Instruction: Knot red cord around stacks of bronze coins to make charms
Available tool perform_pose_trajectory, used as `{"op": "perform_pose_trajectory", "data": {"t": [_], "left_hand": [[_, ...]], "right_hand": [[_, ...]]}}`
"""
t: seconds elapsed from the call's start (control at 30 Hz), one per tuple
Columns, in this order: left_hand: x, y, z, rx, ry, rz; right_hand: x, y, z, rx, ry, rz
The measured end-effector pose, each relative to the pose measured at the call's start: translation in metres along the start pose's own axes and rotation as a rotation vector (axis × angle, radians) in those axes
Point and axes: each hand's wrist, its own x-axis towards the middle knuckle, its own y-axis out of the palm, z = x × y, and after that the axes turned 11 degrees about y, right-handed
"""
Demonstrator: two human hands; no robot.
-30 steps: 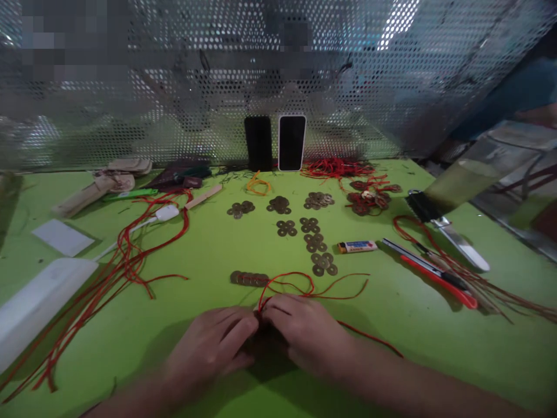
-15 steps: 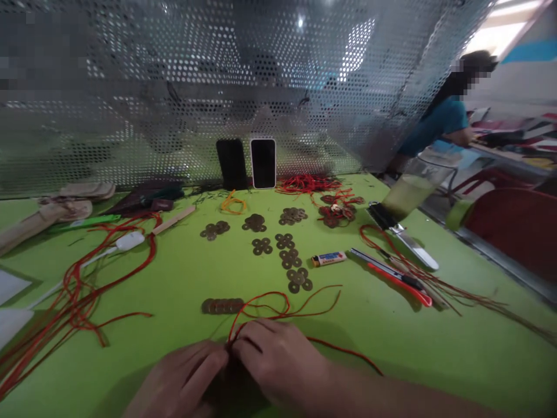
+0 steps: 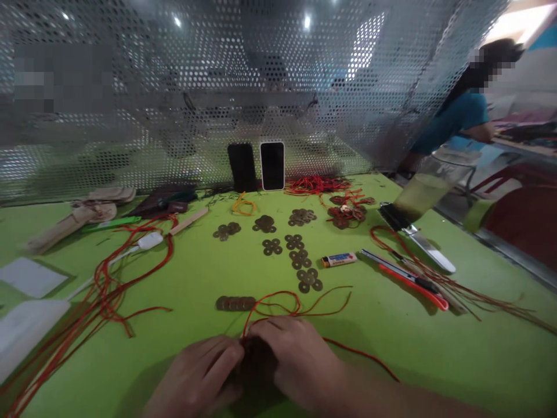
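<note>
At the front of the green table my left hand (image 3: 202, 371) and my right hand (image 3: 300, 354) meet with fingertips close together. Both are closed, pinching a red cord (image 3: 278, 295) where it runs in between them. One loop and a loose end of it curl away beyond my knuckles, and another length trails to the right of my right wrist. Whatever else lies between the fingers is dark and hidden. Just beyond my hands sits a row of overlapping coins (image 3: 235, 303). Small clusters of holed coins (image 3: 300, 259) lie farther back.
A lighter (image 3: 339, 259), a utility knife (image 3: 413, 281), a brush (image 3: 418, 238) and a jug of liquid (image 3: 424, 188) are at right. Red cords (image 3: 117, 278) and a white power strip (image 3: 32, 325) lie left. Two phones (image 3: 272, 166) lean on a perforated metal screen (image 3: 195, 116). A person (image 3: 465, 116) is beyond, right.
The whole view has shifted, so the table and both hands appear farther right. My fingers stay together at the cord; the coins have not moved on the table.
</note>
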Motion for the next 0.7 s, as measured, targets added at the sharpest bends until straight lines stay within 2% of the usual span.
{"op": "perform_pose_trajectory", "data": {"t": [0.3,0.5,0.63,0.7], "left_hand": [[0.0006,0.0023,-0.0007,0.018,0.044,-0.015],[0.0018,0.0030,-0.0044,-0.021,-0.003,-0.038],[0.0038,0.0022,-0.0042,-0.017,0.004,-0.030],[0.0049,0.0024,-0.0041,-0.024,-0.016,-0.068]], "right_hand": [[0.0023,-0.0026,0.0049,0.204,0.076,-0.026],[-0.0007,0.0026,0.0035,0.428,0.073,-0.099],[-0.0021,0.0041,0.0023,0.464,0.075,-0.115],[-0.0022,0.0033,0.0025,0.441,0.067,-0.119]]}}
